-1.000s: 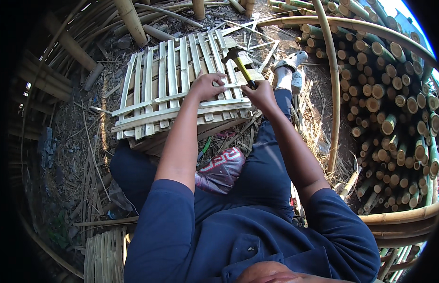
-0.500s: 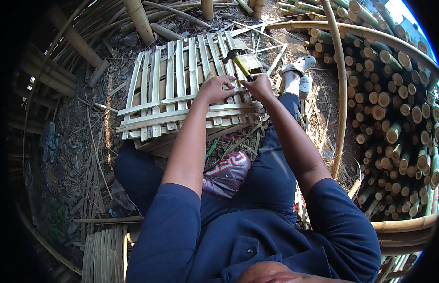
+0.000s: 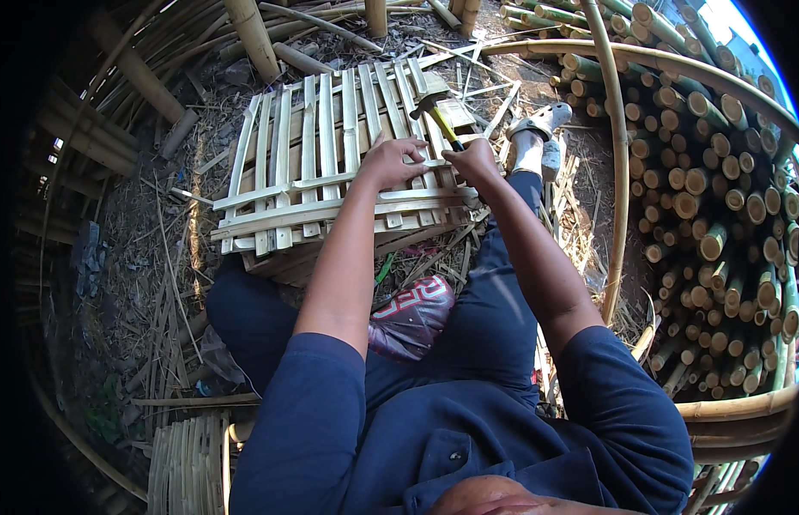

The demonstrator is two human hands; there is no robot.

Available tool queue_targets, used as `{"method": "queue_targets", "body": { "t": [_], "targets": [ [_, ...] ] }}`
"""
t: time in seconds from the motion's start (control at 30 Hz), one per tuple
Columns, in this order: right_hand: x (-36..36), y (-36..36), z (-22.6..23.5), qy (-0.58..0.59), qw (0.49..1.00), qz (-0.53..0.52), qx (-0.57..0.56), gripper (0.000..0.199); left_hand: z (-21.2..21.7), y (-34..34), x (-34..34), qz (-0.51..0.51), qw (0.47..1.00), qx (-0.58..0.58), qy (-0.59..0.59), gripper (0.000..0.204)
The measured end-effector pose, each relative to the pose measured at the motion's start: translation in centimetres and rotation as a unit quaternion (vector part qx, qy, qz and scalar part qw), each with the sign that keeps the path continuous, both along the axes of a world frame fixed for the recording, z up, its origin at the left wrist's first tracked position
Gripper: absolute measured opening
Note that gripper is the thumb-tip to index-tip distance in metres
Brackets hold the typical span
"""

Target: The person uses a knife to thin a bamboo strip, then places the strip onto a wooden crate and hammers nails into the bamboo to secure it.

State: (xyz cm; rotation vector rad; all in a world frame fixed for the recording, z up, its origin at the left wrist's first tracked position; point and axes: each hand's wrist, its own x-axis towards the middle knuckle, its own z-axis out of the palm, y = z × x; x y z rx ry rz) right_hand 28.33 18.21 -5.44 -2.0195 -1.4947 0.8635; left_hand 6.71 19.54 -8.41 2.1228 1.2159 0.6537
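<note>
A panel of pale bamboo slats (image 3: pixel 314 163) lies on the ground in front of my knees, crossed by two horizontal strips. My left hand (image 3: pixel 389 160) rests on the upper cross strip with its fingers pinched together at the strip; what they pinch is too small to tell. My right hand (image 3: pixel 473 160) grips a hammer (image 3: pixel 435 117) with a yellow-and-black handle, its head raised just above the slats to the right of my left hand. Both forearms reach forward over my dark blue trousers.
A stack of cut bamboo poles (image 3: pixel 717 189) fills the right side, end-on. A long bent bamboo pole (image 3: pixel 618 172) runs beside my right leg. Thick poles (image 3: pixel 249 34) lie beyond the panel. Another slat bundle (image 3: pixel 189 463) sits at lower left. A red-and-white bag (image 3: pixel 412 313) lies between my legs.
The view has shifted a little. The hammer head has come down closer to the slats, and my left hand stays on the cross strip.
</note>
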Motion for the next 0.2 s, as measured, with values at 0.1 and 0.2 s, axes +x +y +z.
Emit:
{"method": "queue_targets", "body": {
  "t": [0.1, 0.2],
  "targets": [
    [-0.04, -0.49, 0.22, 0.029, 0.999, 0.004, -0.031, 0.045, 0.01, -0.09, -0.32, 0.004, 1.000, -0.006, 0.005, 0.022],
    [0.46, -0.53, -0.06, 0.041, 0.999, 0.014, -0.013, 0.044, 0.37, -0.33, 0.00, 0.004, 1.000, -0.011, -0.006, 0.022]
  ]
}}
